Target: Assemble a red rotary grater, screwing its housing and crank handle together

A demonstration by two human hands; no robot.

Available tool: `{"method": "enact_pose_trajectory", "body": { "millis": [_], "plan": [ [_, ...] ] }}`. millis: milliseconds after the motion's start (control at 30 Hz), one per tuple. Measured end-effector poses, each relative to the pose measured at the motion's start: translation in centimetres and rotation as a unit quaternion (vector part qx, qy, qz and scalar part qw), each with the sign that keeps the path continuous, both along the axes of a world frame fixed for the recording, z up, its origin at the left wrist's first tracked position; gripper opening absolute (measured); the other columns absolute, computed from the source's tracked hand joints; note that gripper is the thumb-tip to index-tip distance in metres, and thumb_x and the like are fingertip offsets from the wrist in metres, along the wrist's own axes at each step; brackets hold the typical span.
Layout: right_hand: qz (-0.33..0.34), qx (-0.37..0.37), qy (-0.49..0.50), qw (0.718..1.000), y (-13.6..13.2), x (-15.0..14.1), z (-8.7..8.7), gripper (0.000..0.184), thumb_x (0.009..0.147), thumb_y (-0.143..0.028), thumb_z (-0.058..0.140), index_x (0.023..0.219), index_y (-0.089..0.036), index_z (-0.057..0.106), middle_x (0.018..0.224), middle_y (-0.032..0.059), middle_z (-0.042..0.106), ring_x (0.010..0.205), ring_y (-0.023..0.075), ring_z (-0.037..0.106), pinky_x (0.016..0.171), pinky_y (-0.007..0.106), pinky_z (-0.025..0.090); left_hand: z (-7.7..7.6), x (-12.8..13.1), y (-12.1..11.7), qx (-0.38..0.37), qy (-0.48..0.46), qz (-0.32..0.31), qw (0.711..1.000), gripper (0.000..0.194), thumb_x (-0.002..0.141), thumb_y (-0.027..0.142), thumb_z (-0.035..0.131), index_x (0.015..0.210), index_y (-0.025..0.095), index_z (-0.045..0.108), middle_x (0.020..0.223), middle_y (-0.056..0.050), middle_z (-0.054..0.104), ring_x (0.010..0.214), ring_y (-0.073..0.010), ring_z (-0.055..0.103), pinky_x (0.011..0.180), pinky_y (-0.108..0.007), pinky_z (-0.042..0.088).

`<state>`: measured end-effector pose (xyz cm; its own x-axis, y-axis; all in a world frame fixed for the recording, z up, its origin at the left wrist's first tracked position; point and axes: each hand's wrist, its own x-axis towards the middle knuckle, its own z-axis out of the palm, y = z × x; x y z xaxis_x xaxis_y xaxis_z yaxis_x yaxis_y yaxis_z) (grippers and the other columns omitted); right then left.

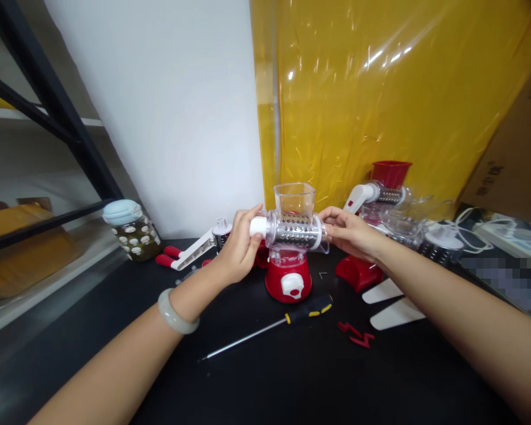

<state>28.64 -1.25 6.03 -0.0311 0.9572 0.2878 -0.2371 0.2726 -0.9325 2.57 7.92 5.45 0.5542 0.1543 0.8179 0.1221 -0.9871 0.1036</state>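
A rotary grater with a red base (287, 277) and a clear hopper (294, 198) stands upright in front of me. Inside its clear housing lies a perforated metal drum (295, 231), set sideways. My left hand (241, 242) is closed around the white hub (258, 226) sticking out on the left. On the other side, the fingers of my right hand (347, 230) pinch the right rim of the drum; the fingertips are partly hidden. A screwdriver (307, 310) with a black and yellow handle lies before the base, its shaft pointing left.
Red-handled white cranks (190, 255) lie at left, near a lidded jar (133, 231). A second grater with a red hopper (390, 172) stands back right. Red clips (356, 334), white flat pieces (396, 314), a red part (358, 273) and another drum (442, 242) lie right.
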Motion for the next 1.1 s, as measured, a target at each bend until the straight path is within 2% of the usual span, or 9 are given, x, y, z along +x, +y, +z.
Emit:
{"method": "enact_pose_trajectory", "body": {
  "millis": [167, 367, 500, 733, 1100],
  "plan": [
    [0.007, -0.018, -0.001, 1.000, -0.31, -0.61, 0.15, 0.037, 0.064, -0.031, 0.086, 0.090, -0.018, 0.064, 0.088, 0.0026, 0.068, 0.082, 0.0145, 0.066, 0.081, 0.034, 0.056, -0.15, -0.14, 0.40, 0.008, -0.008, -0.001, 1.000, 0.051, 0.101, 0.036, 0.033, 0.149, 0.019, 0.027, 0.119, -0.014, 0.048, 0.112, -0.0257, 0.048, 0.101, -0.047, 0.041],
    [-0.030, -0.066, 0.018, 0.997, -0.16, -0.48, 0.15, 0.030, 0.069, -0.024, 0.082, 0.093, -0.019, 0.065, 0.094, 0.0032, 0.068, 0.087, 0.0153, 0.066, 0.089, 0.040, 0.055, -0.22, -0.08, 0.41, 0.013, -0.010, 0.006, 1.000, 0.052, 0.101, 0.037, 0.032, 0.149, 0.017, 0.026, 0.118, -0.014, 0.047, 0.111, -0.0257, 0.048, 0.101, -0.047, 0.040],
    [-0.020, -0.085, 0.016, 0.996, -0.19, -0.60, 0.37, 0.025, 0.071, -0.024, 0.081, 0.092, -0.015, 0.071, 0.092, 0.0072, 0.072, 0.087, 0.0165, 0.067, 0.091, 0.038, 0.055, -0.13, -0.05, 0.32, 0.015, -0.012, 0.020, 1.000, 0.051, 0.101, 0.037, 0.032, 0.148, 0.019, 0.026, 0.118, -0.013, 0.046, 0.111, -0.0259, 0.048, 0.100, -0.048, 0.041],
    [0.025, -0.108, 0.021, 0.994, -0.24, -0.34, 0.61, 0.017, 0.079, -0.018, 0.072, 0.096, -0.014, 0.074, 0.093, 0.0084, 0.074, 0.092, 0.0155, 0.068, 0.094, 0.031, 0.054, -0.04, -0.03, -0.11, 0.032, 0.003, 0.030, 0.999, 0.051, 0.101, 0.033, 0.033, 0.149, 0.020, 0.024, 0.117, -0.013, 0.045, 0.110, -0.0263, 0.047, 0.100, -0.048, 0.042],
    [0.068, -0.105, 0.025, 0.992, 0.10, 0.05, 0.44, 0.018, 0.081, -0.015, 0.071, 0.097, -0.011, 0.075, 0.091, 0.0087, 0.073, 0.084, 0.0117, 0.068, 0.082, 0.021, 0.057, -0.05, 0.16, -0.11, 0.051, 0.011, 0.039, 0.998, 0.053, 0.101, 0.033, 0.032, 0.150, 0.019, 0.020, 0.116, -0.013, 0.044, 0.109, -0.0268, 0.045, 0.099, -0.049, 0.041]
  ]
}}
